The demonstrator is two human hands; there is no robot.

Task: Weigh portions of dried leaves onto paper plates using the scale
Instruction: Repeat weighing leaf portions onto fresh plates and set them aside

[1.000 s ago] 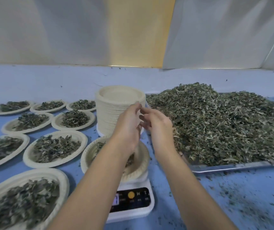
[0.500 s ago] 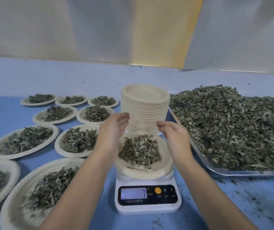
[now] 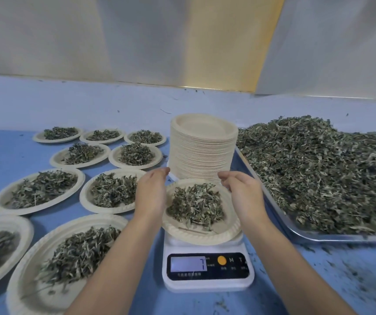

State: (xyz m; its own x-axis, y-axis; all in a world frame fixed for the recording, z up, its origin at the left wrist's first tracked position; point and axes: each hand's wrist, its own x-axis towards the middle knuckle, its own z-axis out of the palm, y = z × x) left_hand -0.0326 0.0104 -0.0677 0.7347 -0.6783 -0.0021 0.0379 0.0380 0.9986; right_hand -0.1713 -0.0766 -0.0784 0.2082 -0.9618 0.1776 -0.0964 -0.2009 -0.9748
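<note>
The left hand is held edge-up with its fingers relaxed and nearly straight, gripping nothing, and the right hand faces it with loosely curled fingers, also gripping nothing. Between the two hands is a paper plate, its rim running behind each wrist; whether either hand touches the rim cannot be told. The plate holds a loose mound of dried leaves, grey-green, curled and twiggy, heaped in the middle with bare pale paper around it. Under the plate, below the hands, is a white scale whose lit display reads 7. Just beyond the fingertips stands a tall stack of empty plates, cream-coloured and neatly nested. Outward from the right hand lies a metal tray piled high with a broad heap of loose leaves. Outward from the left hand, nine filled plates are spread in rows over the blue bench, each carrying a similar small mound of leaves. Leaf crumbs speckle the bench near the right forearm.
</note>
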